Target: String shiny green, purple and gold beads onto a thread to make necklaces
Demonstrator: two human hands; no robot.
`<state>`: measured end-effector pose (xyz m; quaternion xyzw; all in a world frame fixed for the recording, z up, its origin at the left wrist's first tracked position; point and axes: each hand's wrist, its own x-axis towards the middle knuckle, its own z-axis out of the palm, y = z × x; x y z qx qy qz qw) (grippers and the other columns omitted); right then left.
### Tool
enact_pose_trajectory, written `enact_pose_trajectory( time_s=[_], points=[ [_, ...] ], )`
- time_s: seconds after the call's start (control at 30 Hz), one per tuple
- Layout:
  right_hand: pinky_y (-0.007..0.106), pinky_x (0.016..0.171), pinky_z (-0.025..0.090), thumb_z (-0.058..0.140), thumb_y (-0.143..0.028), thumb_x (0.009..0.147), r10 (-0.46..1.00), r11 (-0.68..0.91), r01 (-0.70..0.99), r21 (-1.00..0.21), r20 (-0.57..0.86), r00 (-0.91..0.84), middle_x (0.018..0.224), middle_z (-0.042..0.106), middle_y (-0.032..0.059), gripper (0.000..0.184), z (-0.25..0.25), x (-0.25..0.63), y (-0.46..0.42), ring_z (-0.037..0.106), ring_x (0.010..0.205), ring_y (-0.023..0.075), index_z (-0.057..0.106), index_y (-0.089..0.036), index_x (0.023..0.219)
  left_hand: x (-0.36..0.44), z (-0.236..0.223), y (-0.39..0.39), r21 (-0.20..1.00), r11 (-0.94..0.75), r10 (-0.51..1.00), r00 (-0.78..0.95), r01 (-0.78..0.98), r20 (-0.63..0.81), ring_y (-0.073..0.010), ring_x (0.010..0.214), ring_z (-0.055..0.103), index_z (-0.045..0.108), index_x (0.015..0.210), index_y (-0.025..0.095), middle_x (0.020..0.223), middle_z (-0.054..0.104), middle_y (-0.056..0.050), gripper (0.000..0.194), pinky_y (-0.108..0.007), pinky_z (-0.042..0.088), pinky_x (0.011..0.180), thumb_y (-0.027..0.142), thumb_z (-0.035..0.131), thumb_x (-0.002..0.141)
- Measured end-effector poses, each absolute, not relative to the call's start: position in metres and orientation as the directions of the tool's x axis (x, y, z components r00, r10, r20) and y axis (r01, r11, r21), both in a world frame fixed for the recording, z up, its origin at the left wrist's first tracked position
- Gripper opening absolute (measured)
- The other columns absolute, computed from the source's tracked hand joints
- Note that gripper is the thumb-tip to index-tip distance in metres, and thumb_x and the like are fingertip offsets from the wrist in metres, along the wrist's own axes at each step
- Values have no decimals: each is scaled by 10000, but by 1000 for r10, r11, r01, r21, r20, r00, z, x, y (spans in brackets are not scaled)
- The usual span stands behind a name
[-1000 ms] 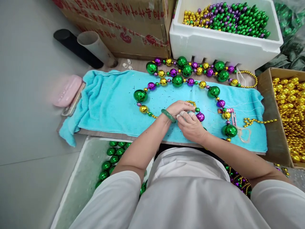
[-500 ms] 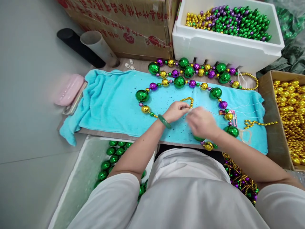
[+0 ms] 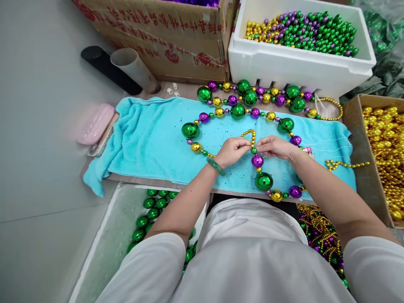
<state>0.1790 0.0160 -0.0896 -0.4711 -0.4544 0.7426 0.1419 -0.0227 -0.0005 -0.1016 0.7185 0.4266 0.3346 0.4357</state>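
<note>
A bead necklace (image 3: 237, 111) of green, purple and gold balls lies in a loop on a turquoise towel (image 3: 151, 139). My left hand (image 3: 235, 150), with a green bangle (image 3: 215, 166) at its wrist, pinches the string of small gold beads (image 3: 253, 135) just above a small green bead (image 3: 254, 150). Close by on the other side, my right hand (image 3: 274, 147) has its thumb and fingertips pressed together beside that green bead; what they pinch is too small to make out. A purple ball (image 3: 257, 160) and a big green ball (image 3: 264, 181) hang below the join.
Another bead necklace (image 3: 250, 98) lies behind the towel. A white foam box (image 3: 299, 59) of mixed beads and a cardboard box (image 3: 189, 46) stand at the back. Gold beads fill a carton (image 3: 377, 181) at right. A short gold bead string (image 3: 347, 164) and white threads lie on the towel.
My right hand, blurred before, has drawn back slightly up and right and is now still at the join. The purple and green balls below it have come into view.
</note>
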Motion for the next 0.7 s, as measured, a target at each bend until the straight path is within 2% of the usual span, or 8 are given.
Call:
enact_pose_trajectory(
  time_s=[0.07,0.17,0.23,0.3,0.37,0.47,0.57,0.7],
  points=[
    [198,398,204,754,-294,615,686,-466,316,-827,-563,-461,466,472,-51,213,-82,185,20,352,413,48,624,-136,673,-22,-104,-2,867,-277,905,414,413,92,-145,755,602,696,733,171,774,686,-26,168,-254,434,722,242,553,785],
    [196,446,278,739,-248,622,721,-349,449,-823,-542,-432,522,512,-35,144,-71,192,23,387,480,59,647,-143,660,-21,-107,-3,816,-288,893,448,501,40,-160,802,613,701,734,187,816,700,-30,180,-262,425,747,244,541,795],
    [199,471,315,726,-228,630,738,-314,451,-836,-513,-438,603,564,-11,116,-66,193,24,432,545,77,644,-149,656,-21,-108,-3,803,-274,886,463,529,-3,-160,806,607,700,735,194,829,703,-25,186,-258,414,742,250,535,799],
    [201,484,347,702,-246,658,758,-359,299,-884,-463,-459,729,615,23,126,-65,191,22,500,643,108,612,-160,674,-20,-107,-1,794,-253,883,467,553,-44,-153,768,587,693,716,197,781,690,-12,192,-252,394,712,255,530,799],
    [204,486,375,660,-282,700,788,-442,37,-896,-407,-462,812,626,50,159,-67,184,19,546,726,135,547,-171,690,-19,-105,1,783,-216,891,446,583,-86,-143,695,547,682,677,196,684,651,4,191,-251,361,662,256,538,788],
    [199,447,375,606,-312,741,844,-481,-268,-835,-357,-400,745,580,42,214,-72,170,13,561,691,140,445,-185,677,-16,-104,5,780,-98,920,355,618,-166,-127,584,464,662,614,189,552,554,26,188,-256,306,595,267,569,757],
    [174,374,296,602,-288,727,862,-483,-346,-804,-368,-349,603,461,-14,224,-78,160,11,482,531,103,408,-190,674,-13,-104,6,793,8,931,284,609,-228,-126,574,450,658,594,185,537,532,31,178,-259,290,581,263,581,734],
    [146,339,163,618,-236,688,830,-549,-273,-790,-480,-283,518,356,-65,257,-89,159,17,316,397,50,364,-197,671,-9,-109,3,766,29,943,237,643,-234,-139,606,470,664,598,190,564,568,19,156,-264,298,593,248,586,720]
  ],
)
